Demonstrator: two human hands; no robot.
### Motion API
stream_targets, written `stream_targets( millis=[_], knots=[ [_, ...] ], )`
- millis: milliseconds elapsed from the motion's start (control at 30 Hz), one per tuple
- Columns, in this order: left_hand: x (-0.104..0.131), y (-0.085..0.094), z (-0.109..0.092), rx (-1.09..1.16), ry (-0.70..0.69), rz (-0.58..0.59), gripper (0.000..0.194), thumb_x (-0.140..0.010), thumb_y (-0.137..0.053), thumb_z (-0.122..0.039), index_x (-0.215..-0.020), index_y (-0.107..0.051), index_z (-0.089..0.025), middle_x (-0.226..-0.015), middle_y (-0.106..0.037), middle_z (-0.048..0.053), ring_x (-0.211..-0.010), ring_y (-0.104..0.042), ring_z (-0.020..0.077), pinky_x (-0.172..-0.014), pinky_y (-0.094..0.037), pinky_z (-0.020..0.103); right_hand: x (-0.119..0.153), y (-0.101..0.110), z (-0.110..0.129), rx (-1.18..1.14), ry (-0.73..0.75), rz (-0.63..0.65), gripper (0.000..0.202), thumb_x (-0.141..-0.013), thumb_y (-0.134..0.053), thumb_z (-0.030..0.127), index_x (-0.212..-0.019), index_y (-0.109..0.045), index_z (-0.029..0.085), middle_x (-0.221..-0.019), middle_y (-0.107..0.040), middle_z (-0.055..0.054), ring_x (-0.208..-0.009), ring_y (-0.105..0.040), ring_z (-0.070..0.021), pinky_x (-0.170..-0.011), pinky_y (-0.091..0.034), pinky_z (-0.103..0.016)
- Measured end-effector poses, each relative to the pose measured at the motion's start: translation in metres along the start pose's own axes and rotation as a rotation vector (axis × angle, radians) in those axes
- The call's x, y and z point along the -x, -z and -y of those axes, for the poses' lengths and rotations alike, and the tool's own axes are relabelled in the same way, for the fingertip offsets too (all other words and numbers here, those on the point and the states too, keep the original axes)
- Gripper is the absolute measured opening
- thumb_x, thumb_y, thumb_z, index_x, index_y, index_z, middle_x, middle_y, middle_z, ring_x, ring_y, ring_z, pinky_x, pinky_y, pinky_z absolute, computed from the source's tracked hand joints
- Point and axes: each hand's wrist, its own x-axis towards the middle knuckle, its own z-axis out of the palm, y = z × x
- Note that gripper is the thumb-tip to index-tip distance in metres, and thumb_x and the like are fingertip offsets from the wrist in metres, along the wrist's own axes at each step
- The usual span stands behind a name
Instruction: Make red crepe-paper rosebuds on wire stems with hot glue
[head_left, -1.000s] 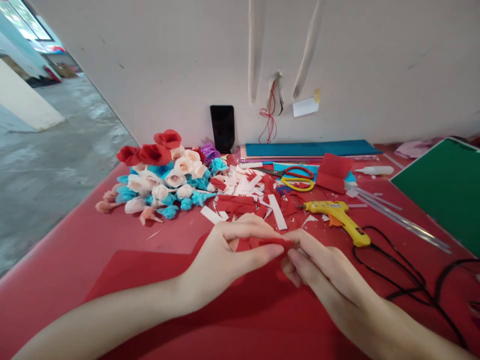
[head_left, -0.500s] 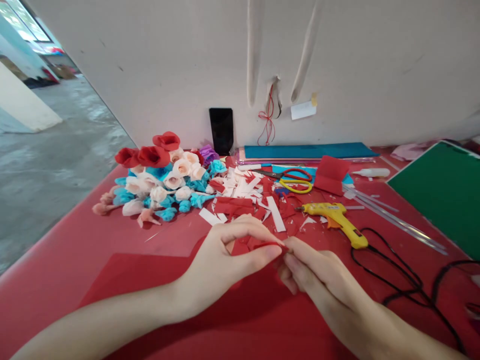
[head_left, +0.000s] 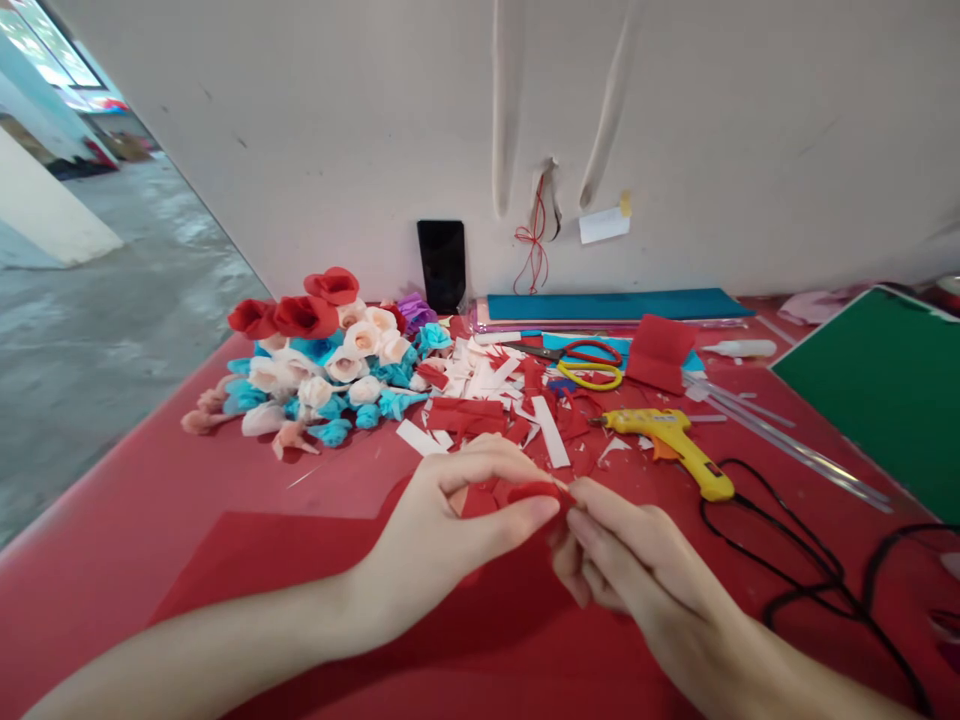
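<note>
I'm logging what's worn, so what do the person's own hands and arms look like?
The left hand and right hand are bare, with no glove, ring or bracelet visible. The left forearm and right forearm show no sleeve or watch.

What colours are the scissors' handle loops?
The scissors have one red loop and one yellow loop, visible in the head view, the only view here.

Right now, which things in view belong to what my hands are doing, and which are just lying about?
In the work:
- red paper piece, in your left hand and right hand
- probably the red sheet beneath

Lying about, untouched:
- glue gun
- scissors
- paper scraps
- paper flowers
- phone
</note>
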Motion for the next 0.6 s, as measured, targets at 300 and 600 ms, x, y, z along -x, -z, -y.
stream_targets(
  millis=[300, 600],
  knots=[
    [0.001, 0.001, -0.002, 0.003, 0.005, 0.015, 0.008, -0.077, -0.059, -0.019, -0.075, -0.067, -0.021, -0.077, -0.059, -0.001, -0.079, -0.052, 0.0099, -0.08, -0.041, 0.02, -0.004, -0.001, 0.013, 0.026, -0.019, 0.085, 0.032, -0.092, -0.027, 0.036, -0.069, -0.038, 0.018, -0.06, -0.047, 0.001, -0.052, -0.038, -0.0055, -0.044, -0.03, -0.016],
    [-0.001, 0.005, -0.006, -0.039, -0.001, 0.038, 0.012, -0.079, -0.057, -0.024, -0.077, -0.069, -0.025, -0.078, -0.063, -0.002, -0.082, -0.054, 0.0114, -0.079, -0.041, 0.02, -0.006, 0.001, 0.012, -0.023, 0.021, 0.103, 0.034, -0.092, -0.029, 0.038, -0.068, -0.038, 0.017, -0.057, -0.045, 0.003, -0.046, -0.031, -0.0033, -0.04, -0.026, -0.015]
  ],
)
